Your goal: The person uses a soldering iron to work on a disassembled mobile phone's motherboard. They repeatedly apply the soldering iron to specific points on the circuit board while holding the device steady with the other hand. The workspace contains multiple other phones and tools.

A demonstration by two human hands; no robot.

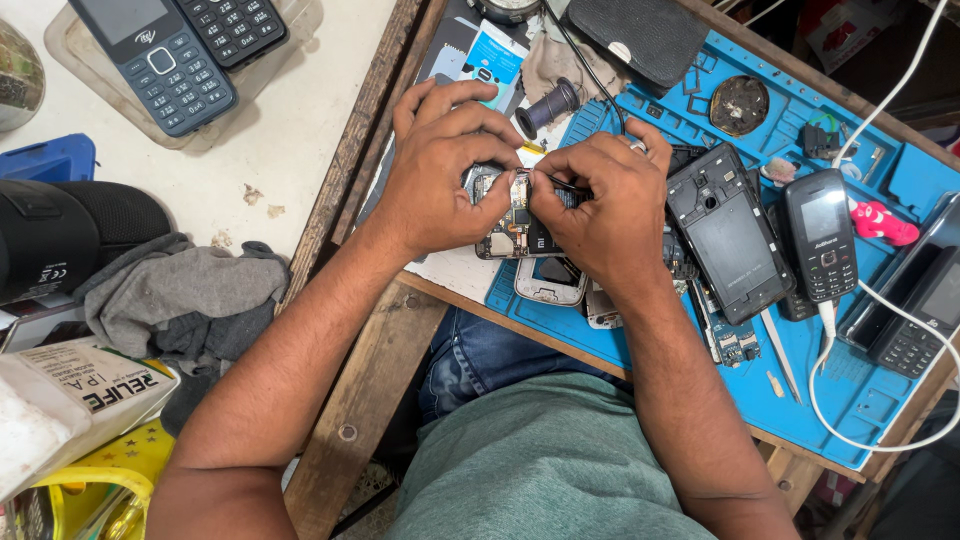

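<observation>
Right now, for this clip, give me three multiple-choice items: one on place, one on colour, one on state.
1. Where does the opened phone sit?
A. between both hands
B. on the floor
C. in the tray

2. What colour is the work mat?
A. red
B. blue
C. white

3. How is the dark phone shell on the mat?
A. back cover on
B. wrapped in cloth
C. open, insides exposed

Answers: 1 A, left hand and right hand grip it; 2 B, mat is blue; 3 C, no cover on it.
</observation>
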